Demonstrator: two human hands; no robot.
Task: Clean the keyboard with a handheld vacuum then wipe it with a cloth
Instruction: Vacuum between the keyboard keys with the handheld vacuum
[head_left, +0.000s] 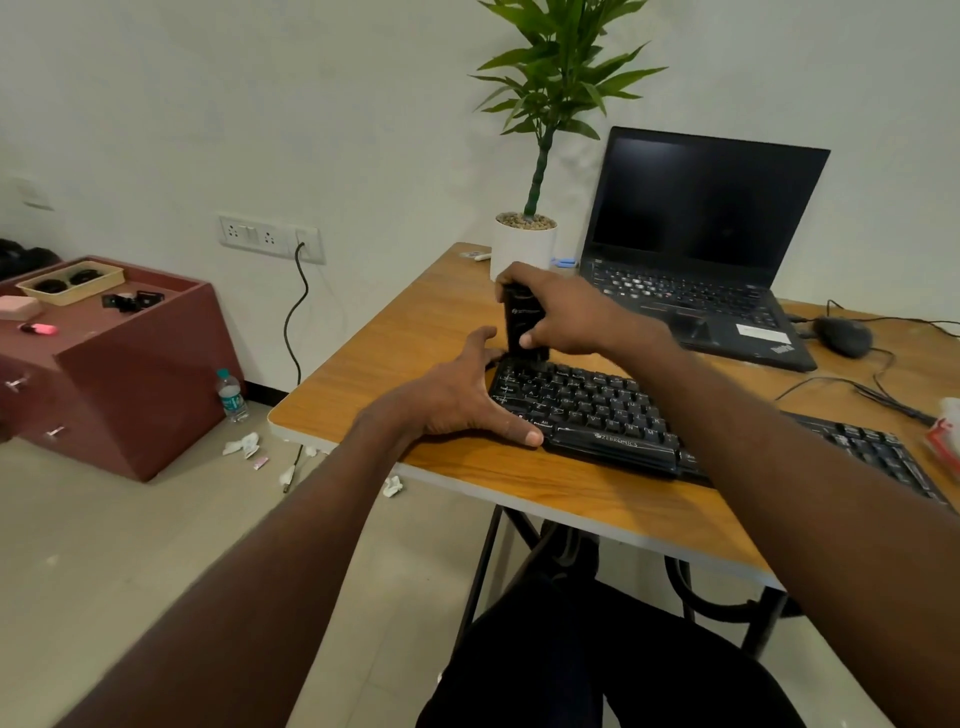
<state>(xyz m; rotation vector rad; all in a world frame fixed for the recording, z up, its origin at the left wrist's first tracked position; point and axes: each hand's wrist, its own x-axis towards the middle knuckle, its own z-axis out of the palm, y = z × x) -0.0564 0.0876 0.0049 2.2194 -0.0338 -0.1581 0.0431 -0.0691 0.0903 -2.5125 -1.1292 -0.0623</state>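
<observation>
A black keyboard (597, 410) lies along the front of the wooden desk (415, 332). My right hand (556, 306) grips a black handheld vacuum (522, 327) upright, with its lower end on the keyboard's far left corner. Spread fingers of my left hand (457, 395) frame the keyboard's left end, the thumb lying along its front edge. My right forearm covers the keyboard's middle part. A red and white cloth-like thing (943, 436) shows at the right edge of the frame.
An open black laptop (696, 249), a potted plant (524, 244) and a black mouse (841, 335) with cables stand behind the keyboard. A maroon cabinet (130, 364), a water bottle (231, 397) and paper scraps (244, 444) are on the floor at left.
</observation>
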